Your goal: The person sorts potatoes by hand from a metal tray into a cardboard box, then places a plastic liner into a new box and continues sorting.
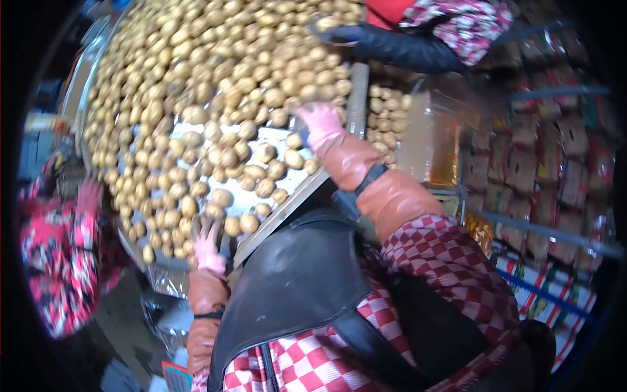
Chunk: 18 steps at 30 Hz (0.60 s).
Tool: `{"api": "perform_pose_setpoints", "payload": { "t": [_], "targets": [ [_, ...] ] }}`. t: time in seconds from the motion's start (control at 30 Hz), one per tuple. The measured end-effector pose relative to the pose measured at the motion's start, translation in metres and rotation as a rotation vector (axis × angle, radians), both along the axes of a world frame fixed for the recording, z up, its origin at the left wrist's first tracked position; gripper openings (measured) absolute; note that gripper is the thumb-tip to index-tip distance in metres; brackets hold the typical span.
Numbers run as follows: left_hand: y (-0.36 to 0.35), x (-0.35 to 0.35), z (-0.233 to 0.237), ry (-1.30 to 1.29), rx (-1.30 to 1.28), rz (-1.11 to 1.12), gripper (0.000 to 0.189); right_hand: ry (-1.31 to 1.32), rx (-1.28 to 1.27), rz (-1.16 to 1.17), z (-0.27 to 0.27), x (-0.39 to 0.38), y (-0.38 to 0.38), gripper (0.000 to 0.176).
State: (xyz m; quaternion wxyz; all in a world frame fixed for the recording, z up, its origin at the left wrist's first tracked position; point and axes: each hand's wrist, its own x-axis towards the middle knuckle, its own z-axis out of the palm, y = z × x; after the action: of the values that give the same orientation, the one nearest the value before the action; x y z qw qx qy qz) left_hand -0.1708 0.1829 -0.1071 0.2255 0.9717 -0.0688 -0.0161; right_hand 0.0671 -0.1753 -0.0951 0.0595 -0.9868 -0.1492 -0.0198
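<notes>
Many round, tan potatoes (150, 111) cover a wide sorting table, whose white surface (243, 198) shows between them near the front. My left hand (209, 249), in a pink glove with dark fingertips, lies at the table's near edge with its fingers apart, beside several potatoes. My right hand (319, 123), in a matching pink glove, reaches to the potatoes near the wooden divider; its fingertips are blurred, and whether they hold one cannot be made out.
A co-worker's dark-gloved hand (343, 34) is at the potatoes at the top. Another person in a pink patterned coat (65, 255) stands at left. A wooden edge (277, 217) borders the table; stacked cartons (522, 163) are at right, beyond a cardboard box (415, 140).
</notes>
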Motion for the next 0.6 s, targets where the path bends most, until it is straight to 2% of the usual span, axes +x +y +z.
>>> {"api": "perform_pose_setpoints", "payload": {
  "t": [0.03, 0.07, 0.13, 0.2, 0.27, 0.3, 0.33, 0.37, 0.4, 0.43, 0.47, 0.5, 0.53, 0.6],
  "targets": [
    [0.001, 0.001, -0.005, -0.019, 0.007, -0.006, 0.048, -0.039, 0.161, -0.029, 0.018, -0.014, -0.003, 0.061],
    [0.001, 0.002, 0.002, 0.036, 0.033, -0.013, 0.049, 0.063, 0.409, -0.146, 0.015, -0.023, -0.012, 0.056],
    [0.004, 0.000, -0.001, 0.043, 0.011, -0.015, 0.050, -0.055, 0.875, -0.155, 0.026, -0.051, -0.038, 0.046],
    [0.006, 0.001, -0.001, 0.040, 0.024, -0.039, 0.050, -0.297, 1.070, -0.195, 0.038, -0.063, -0.077, 0.049],
    [0.006, 0.002, 0.001, 0.067, 0.020, -0.043, 0.050, -0.116, 1.668, -0.752, 0.134, -0.075, -0.091, 0.037],
    [0.008, 0.002, -0.002, 0.057, 0.026, -0.053, 0.049, -0.372, 1.839, -0.909, 0.149, -0.059, -0.122, 0.028],
    [0.009, 0.003, -0.003, 0.067, 0.015, -0.059, 0.049, -0.501, 1.745, -0.719, 0.120, -0.064, -0.188, 0.025],
    [0.010, 0.003, -0.002, 0.068, 0.029, -0.073, 0.049, -0.688, 1.711, -0.652, 0.146, -0.064, -0.213, 0.029],
    [0.011, 0.004, -0.002, 0.067, 0.045, -0.083, 0.049, -0.889, 1.591, -0.631, 0.191, -0.065, -0.207, 0.033],
    [0.012, 0.004, -0.001, 0.063, 0.044, -0.090, 0.049, -0.983, 1.350, -0.513, 0.198, -0.065, -0.261, 0.041],
    [0.012, 0.004, 0.000, 0.066, 0.039, -0.093, 0.049, -1.170, 1.075, -0.520, 0.219, -0.060, -0.264, 0.046],
    [0.011, 0.005, 0.000, 0.066, 0.033, -0.094, 0.049, -1.175, 1.197, -0.600, 0.251, -0.065, -0.276, 0.045],
    [0.011, 0.006, 0.000, 0.065, 0.033, -0.097, 0.049, -1.279, 1.408, -0.468, 0.275, -0.060, -0.280, 0.042],
    [0.012, 0.004, 0.000, 0.062, 0.024, -0.109, 0.049, -1.530, 0.850, -0.530, 0.289, -0.045, -0.283, 0.041]
  ]
}}
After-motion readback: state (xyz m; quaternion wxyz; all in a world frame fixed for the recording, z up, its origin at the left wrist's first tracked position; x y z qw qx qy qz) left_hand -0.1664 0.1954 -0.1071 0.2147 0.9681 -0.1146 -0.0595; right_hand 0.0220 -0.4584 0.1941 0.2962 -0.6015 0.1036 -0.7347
